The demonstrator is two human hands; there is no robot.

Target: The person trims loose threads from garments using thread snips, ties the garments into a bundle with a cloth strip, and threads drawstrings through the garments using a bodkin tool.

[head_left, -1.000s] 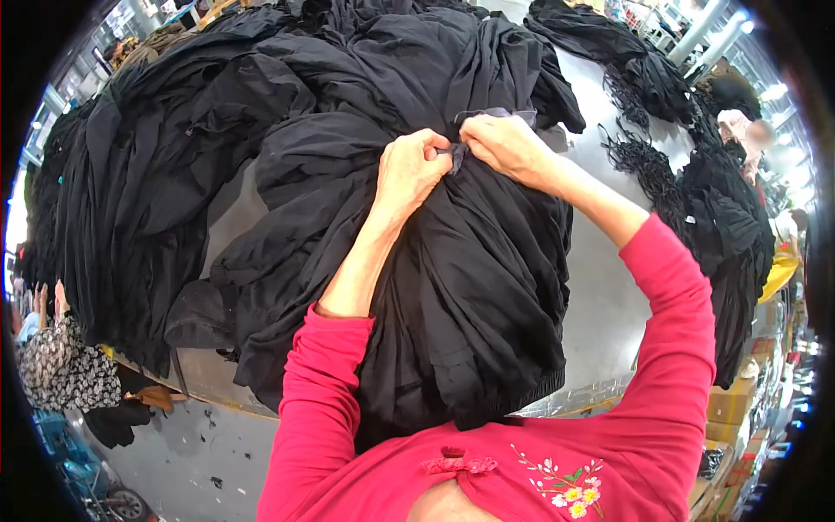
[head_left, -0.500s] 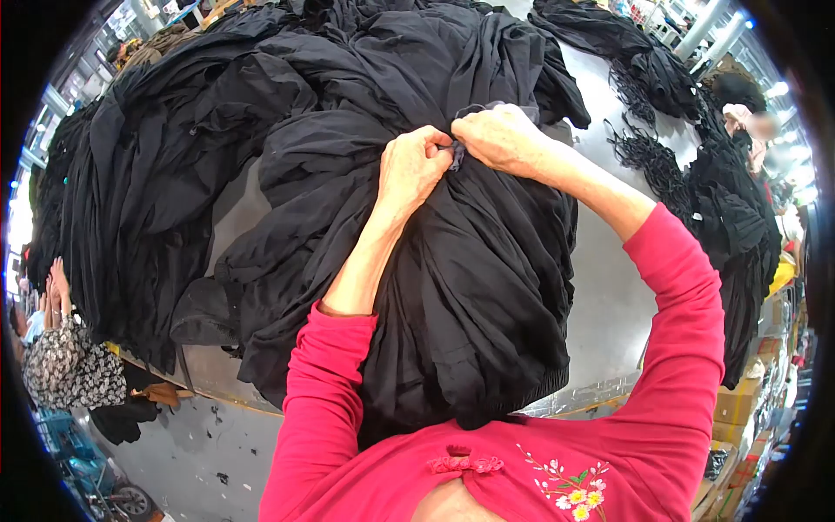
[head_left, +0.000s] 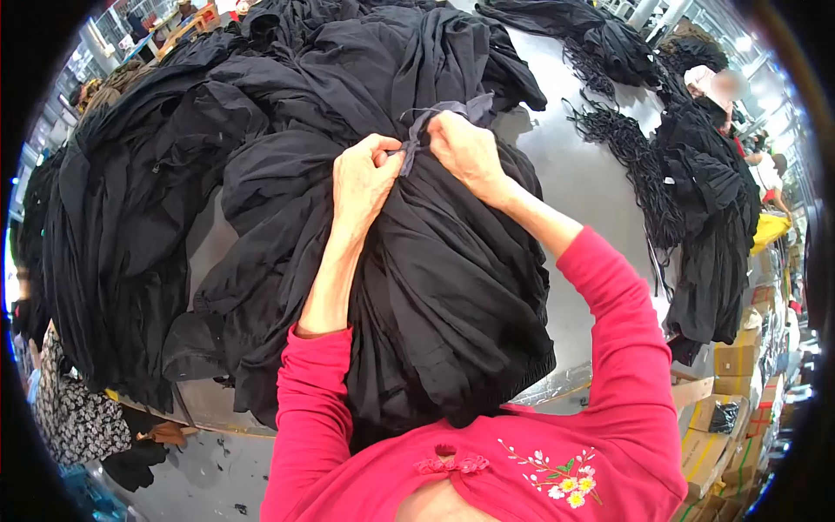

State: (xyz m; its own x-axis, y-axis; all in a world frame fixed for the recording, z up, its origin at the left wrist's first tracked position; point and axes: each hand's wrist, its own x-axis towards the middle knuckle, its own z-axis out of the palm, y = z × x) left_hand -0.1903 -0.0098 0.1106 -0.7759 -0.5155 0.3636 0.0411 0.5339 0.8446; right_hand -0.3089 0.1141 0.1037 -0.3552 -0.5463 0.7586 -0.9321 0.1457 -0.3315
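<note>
A bundle of black garments [head_left: 435, 304] lies in front of me, its folds gathered tightly at the middle. Round that gathered point runs a dark grey cloth strip [head_left: 415, 150], apparently knotted there, with a loose end lying beyond my knuckles. My left hand [head_left: 365, 184] is closed, thumb and fingers pinching the strip at the knot's left side. Just to its right, my right hand [head_left: 467, 157] is also closed on the strip, fingers curled. The exact form of the knot is partly hidden by my fingers.
More black garments [head_left: 130, 209] are heaped on the left of the metal table [head_left: 570, 165]. Black cords [head_left: 626, 143] and further dark cloth [head_left: 709, 183] lie to the right. Cardboard boxes [head_left: 704, 452] stand lower right. A person in a patterned top [head_left: 74, 404] is at the left edge.
The view has shifted, so hands and bundle appear further left. My hands have moved slightly apart, and more of the grey strip shows between and beyond them.
</note>
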